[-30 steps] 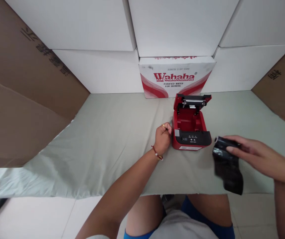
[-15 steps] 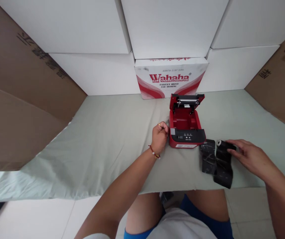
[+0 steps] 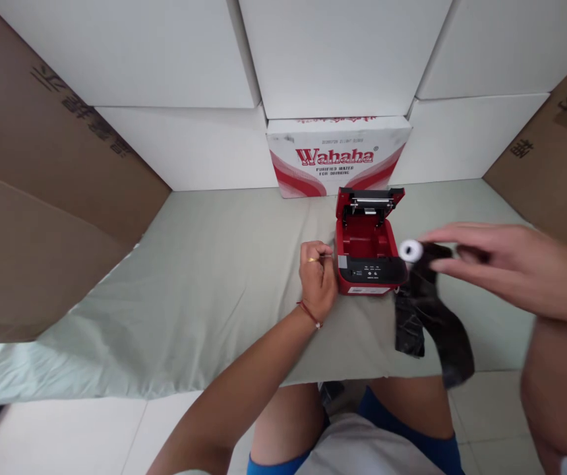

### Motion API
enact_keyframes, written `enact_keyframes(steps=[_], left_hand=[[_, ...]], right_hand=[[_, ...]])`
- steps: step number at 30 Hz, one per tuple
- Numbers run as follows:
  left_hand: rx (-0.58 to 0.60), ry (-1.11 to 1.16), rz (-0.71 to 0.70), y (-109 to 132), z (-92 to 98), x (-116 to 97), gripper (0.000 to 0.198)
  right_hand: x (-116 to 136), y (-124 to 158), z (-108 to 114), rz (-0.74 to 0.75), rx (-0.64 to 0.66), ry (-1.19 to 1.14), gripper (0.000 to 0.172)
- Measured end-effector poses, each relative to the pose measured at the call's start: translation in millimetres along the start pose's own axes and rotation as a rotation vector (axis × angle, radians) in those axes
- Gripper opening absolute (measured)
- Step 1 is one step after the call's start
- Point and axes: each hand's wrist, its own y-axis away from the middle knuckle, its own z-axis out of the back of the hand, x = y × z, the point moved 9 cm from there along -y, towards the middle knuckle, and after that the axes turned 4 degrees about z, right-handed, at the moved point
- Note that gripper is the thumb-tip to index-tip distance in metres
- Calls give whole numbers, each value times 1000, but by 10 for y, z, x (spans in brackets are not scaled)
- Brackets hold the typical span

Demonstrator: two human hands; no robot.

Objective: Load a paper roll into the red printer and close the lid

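A small red printer [image 3: 370, 280] with a black front panel stands on the cloth. Its lid [image 3: 370, 200] is raised, and the red bay [image 3: 362, 241] inside holds nothing. Close against the printer's left side, my left hand [image 3: 318, 280] is closed with curled fingers; what they hold, if anything, is hidden. My right hand [image 3: 501, 264] pinches a roll of black paper [image 3: 429, 260] with a white core, just right of the printer and raised off the table. A long loose strip [image 3: 449, 336] trails down from the roll. A second black piece [image 3: 409, 330] hangs or lies beside it.
Behind the printer stands a white and red water carton [image 3: 337, 158], with white boxes [image 3: 333, 53] stacked around and above it. Brown cardboard walls [image 3: 56, 198] rise on the left and right. The pale green cloth [image 3: 224, 277] ends at the table's front edge, near my legs.
My right hand has lifted the black roll up and to the left, closer to the printer, drawing the loose strip along. My left hand has shifted its fingers slightly beside the printer.
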Motion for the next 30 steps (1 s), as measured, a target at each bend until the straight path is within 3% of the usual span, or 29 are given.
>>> enact_keyframes(steps=[1, 2, 4, 8, 14, 20, 22, 24, 26, 28, 30], left_hand=[[-4, -28, -104, 41, 16, -126, 11], [-3, -53, -214, 94, 25, -255, 14], [28, -111, -437, 230, 6, -500, 26], [144, -228, -753, 487, -142, -783, 43], [245, -353, -802, 573, -328, -776, 33], [241, -401, -843, 572, -343, -806, 27], [247, -393, -858, 585, -344, -826, 30], [273, -403, -852, 596, -365, -816, 33], [293, -413, -845, 607, -383, -798, 35], [289, -417, -859, 621, -385, -799, 33], [275, -423, -880, 629, -383, -812, 30]], right_hand=[[48, -202, -172, 4, 62, 7, 47], [57, -387, -273, -22, 35, 54, 40], [16, -663, -552, -107, 86, 195, 37], [-53, -878, -918, -233, 226, 390, 40], [-78, -997, -1073, -294, 331, 485, 42], [-133, -1040, -1117, -273, 296, 418, 44], [-53, -965, -1040, -183, 222, 256, 38], [-9, -854, -836, -127, 53, 9, 27], [-117, -722, -505, -155, -251, -170, 26], [-302, -585, -209, -192, -588, -193, 33], [-466, -573, -129, -175, -753, -179, 42]])
